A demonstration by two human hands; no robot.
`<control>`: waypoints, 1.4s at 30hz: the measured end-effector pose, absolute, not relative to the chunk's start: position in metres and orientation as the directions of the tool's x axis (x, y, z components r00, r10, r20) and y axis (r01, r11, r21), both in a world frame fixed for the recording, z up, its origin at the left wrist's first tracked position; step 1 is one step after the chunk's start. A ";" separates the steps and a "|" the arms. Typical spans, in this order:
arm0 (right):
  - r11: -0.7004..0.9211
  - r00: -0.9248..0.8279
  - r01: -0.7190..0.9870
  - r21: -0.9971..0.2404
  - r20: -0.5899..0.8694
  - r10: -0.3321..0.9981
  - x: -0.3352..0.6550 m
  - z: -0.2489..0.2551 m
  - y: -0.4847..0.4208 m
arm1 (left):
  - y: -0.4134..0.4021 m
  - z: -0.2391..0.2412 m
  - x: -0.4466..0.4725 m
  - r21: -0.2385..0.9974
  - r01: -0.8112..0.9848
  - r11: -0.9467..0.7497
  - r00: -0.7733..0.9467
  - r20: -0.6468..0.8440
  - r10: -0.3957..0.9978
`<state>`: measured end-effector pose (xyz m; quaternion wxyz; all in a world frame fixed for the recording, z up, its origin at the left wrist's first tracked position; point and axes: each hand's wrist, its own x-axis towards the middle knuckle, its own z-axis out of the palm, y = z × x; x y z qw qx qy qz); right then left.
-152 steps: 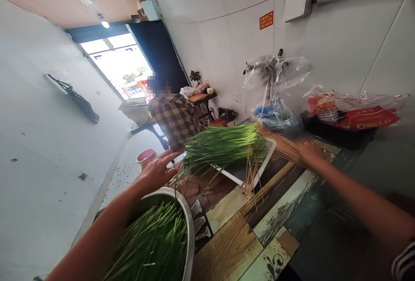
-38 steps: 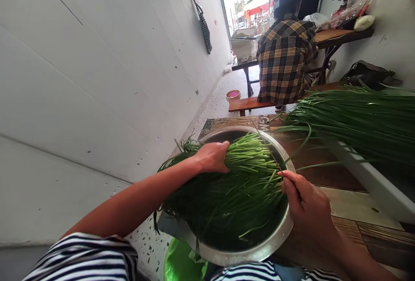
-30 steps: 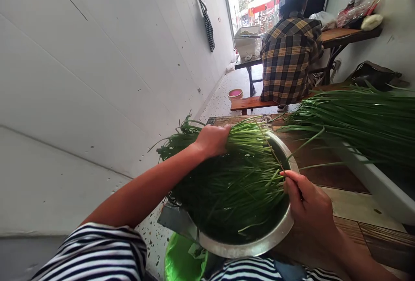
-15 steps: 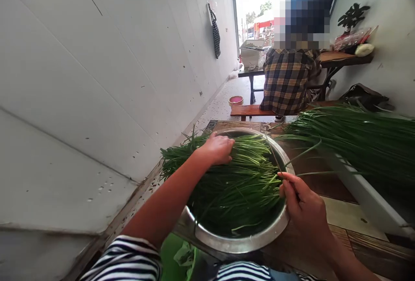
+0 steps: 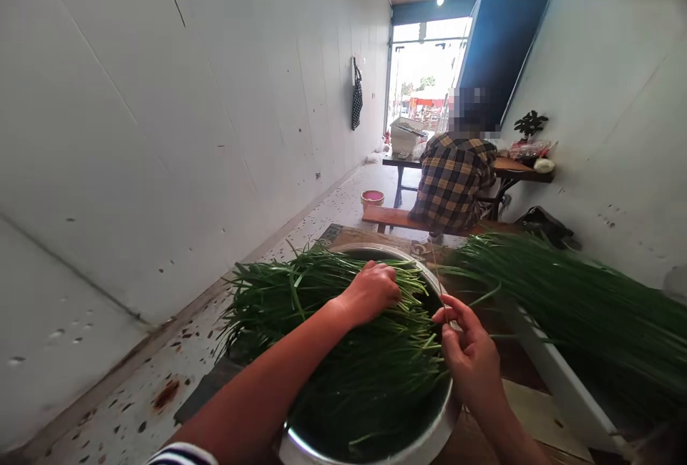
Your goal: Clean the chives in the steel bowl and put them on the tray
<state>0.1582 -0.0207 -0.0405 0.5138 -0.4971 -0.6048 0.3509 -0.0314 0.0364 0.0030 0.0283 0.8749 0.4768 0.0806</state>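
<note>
A steel basin point(image 5: 448, 415) in front of me holds a thick heap of green chives point(image 5: 376, 365), their pale stem ends toward the right and their leaf tips over the left rim. My left hand point(image 5: 376, 290) lies on the heap, fingers curled around some chives near the stem ends. At the basin's right rim my right hand point(image 5: 469, 343) pinches a thin brown strand point(image 5: 438, 272) between thumb and fingers. The strand points upward; I cannot tell whether it is a dry leaf or a tie.
More long chives point(image 5: 563, 300) lie across a white container point(image 5: 563, 379) on the right. Farther off, a person in a plaid shirt point(image 5: 451, 182) sits on a wooden bench point(image 5: 389, 218), back toward me. A pink-filled bucket point(image 5: 372, 198) stands near a white wall point(image 5: 268, 107).
The view has tilted upward, so the basin sits lower. My left hand has shifted toward the stem ends of the chives. My right hand keeps its pinch on the strand.
</note>
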 end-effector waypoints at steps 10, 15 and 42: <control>0.194 0.074 0.134 -0.972 0.205 0.976 0.156 -0.032 -0.020 | 0.035 0.016 -0.035 0.697 0.527 -0.485 0.250 0.418 0.873; 0.222 -0.040 0.084 -0.971 0.219 0.975 0.150 -0.034 -0.032 | 0.034 0.017 -0.031 0.914 0.297 -0.278 -0.030 0.300 0.953; 0.437 -0.124 0.490 -0.754 0.436 0.891 0.169 -0.039 -0.042 | 0.022 -0.009 -0.004 0.908 -0.326 0.265 -0.056 -0.298 0.953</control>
